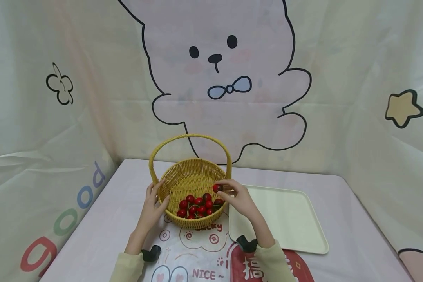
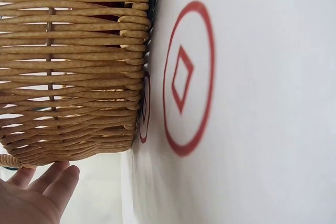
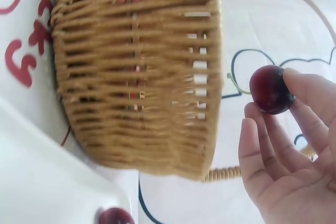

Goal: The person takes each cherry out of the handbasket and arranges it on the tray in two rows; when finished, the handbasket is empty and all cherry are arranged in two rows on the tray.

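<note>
A yellow woven basket [image 1: 188, 176] with a tall hoop handle stands on the table, with several red cherries [image 1: 198, 201] gathered at its near side. My left hand [image 1: 151, 205] rests against the basket's left side, thumb and fingers spread apart. In the left wrist view its fingers [image 2: 60, 187] touch the wicker wall; the thumb is out of that view. Above the basket's right rim, my right hand [image 1: 240, 197] pinches one dark red cherry [image 3: 270, 89] between thumb and fingers. Its green stem points towards the basket.
To the right of the basket lies a cream tray [image 1: 278, 215], partly behind my right hand and forearm. Another cherry [image 3: 116, 216] shows low in the right wrist view, by the tray's pale edge. A printed cloth [image 1: 197, 258] covers the table, and a bear-print curtain [image 1: 261, 117] hangs behind it.
</note>
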A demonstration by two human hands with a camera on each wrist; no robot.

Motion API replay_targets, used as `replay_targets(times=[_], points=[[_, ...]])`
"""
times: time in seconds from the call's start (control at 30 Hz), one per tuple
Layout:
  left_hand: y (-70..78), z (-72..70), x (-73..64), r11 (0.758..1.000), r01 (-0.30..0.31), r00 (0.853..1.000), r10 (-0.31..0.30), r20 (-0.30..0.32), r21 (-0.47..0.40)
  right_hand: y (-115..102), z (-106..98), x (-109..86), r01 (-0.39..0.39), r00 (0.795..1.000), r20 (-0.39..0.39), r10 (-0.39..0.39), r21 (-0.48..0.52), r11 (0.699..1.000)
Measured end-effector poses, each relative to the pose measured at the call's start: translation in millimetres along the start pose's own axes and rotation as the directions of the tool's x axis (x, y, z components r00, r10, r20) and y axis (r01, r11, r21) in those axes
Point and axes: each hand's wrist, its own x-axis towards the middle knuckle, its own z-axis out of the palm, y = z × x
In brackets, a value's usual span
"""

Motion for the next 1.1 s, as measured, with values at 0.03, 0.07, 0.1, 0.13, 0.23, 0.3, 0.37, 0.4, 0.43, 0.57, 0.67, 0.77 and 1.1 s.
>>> replay_targets(times=[0.03, 0.07, 0.1, 0.13, 0.23, 0.3, 0.37, 0.4, 0.43, 0.57, 0.67, 0.77, 1.1], points=[[-0.1, 0.0, 0.1, 1.000, -0.001, 1.000, 0.001, -0.001, -0.001, 2.1, -2.0, -0.9, 0.006, 1.000, -0.004, -0.006, -0.003, 1.000], [-0.1, 0.0, 0.1, 1.000, -0.001, 1.000, 0.001, -0.001, -0.001, 3.9, -4.0, -1.8, 0.010, 1.000, -0.006, -0.010, -0.005, 1.000], [0.0, -0.1, 0.2, 1.000, -0.002, 1.000, 0.002, -0.001, -0.002, 5.6, -6.0, -2.7, 0.014, 1.000, -0.007, -0.014, -0.008, 1.000], [0.1, -0.2, 0.1, 1.000, 0.000, 1.000, 0.000, -0.001, -0.001, 7.0, -8.1, -3.7, 0.018, 1.000, -0.010, -0.018, -0.011, 1.000], [0.7, -0.5, -0.3, 1.000, 0.003, 1.000, -0.003, -0.001, -0.003, 12.8, -13.8, -6.5, 0.030, 0.999, -0.017, -0.030, -0.004, 1.000], [0.6, -0.6, -0.4, 1.000, 0.004, 1.000, -0.004, 0.002, 0.001, 17.7, -17.7, -7.9, 0.033, 0.999, -0.019, -0.033, 0.005, 0.999], [0.7, -0.5, -0.6, 1.000, 0.004, 1.000, -0.004, 0.003, 0.002, 24.1, -21.8, -9.2, 0.038, 0.999, -0.023, -0.038, 0.016, 0.999], [0.8, -0.5, -0.6, 1.000, 0.004, 1.000, -0.004, 0.004, 0.001, 29.0, -23.8, -9.6, 0.034, 0.999, -0.024, -0.034, 0.024, 0.999], [0.9, -0.4, -0.5, 1.000, 0.005, 1.000, -0.005, 0.005, 0.002, 34.6, -25.9, -9.8, 0.023, 0.999, -0.026, -0.023, 0.027, 0.999], [1.5, 0.0, -0.5, 1.000, 0.007, 1.000, -0.007, 0.004, 0.000, 55.0, -34.2, -11.6, -0.042, 0.998, -0.039, 0.042, 0.022, 0.999], [1.5, 0.4, 0.1, 1.000, 0.003, 1.000, -0.003, 0.004, -0.001, 63.9, -39.5, -12.8, -0.083, 0.995, -0.055, 0.084, 0.015, 0.996], [1.4, 0.6, 0.6, 1.000, 0.004, 1.000, -0.004, 0.006, 0.000, 68.9, -44.1, -13.9, -0.089, 0.994, -0.068, 0.091, 0.020, 0.996], [1.4, -0.6, 0.5, 1.000, 0.000, 1.000, 0.000, 0.007, -0.002, 84.8, -62.2, -18.5, -0.118, 0.988, -0.102, 0.118, 0.003, 0.993]])
